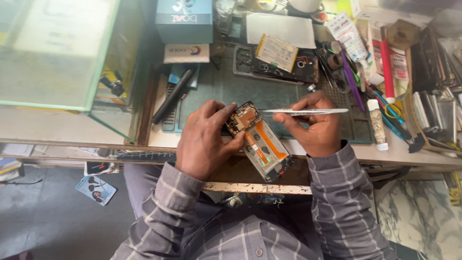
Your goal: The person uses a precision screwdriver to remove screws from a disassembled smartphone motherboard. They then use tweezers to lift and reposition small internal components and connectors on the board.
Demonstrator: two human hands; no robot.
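Grey checked sleeves (192, 216) are filling the bottom of the view, nearest the camera, and both hands are working just above them at the front edge of the surface (72, 127). The left hand (204, 139) is wrapping around the upper left side of an opened phone (260, 142), thumb and fingers curled on its frame, holding it tilted with the top end pointing up and left. The phone is showing its insides — a copper-coloured board at the top and an orange ribbon cable running down the middle. The right hand (313, 125) is pinching a pair of metal tweezers (305, 111) between thumb and forefinger; they are lying level, with one end sitting just above the phone's top corner. Whether that end is touching the board cannot be told.

Behind the hands, a green work mat (216, 89) is carrying a second opened phone (274, 65) with a yellow battery lying in it. A glass case (57, 53) is standing at the left, a blue box (185, 21) is sitting beyond the mat, and pens, tubes and tools (375, 82) are crowding the right side.
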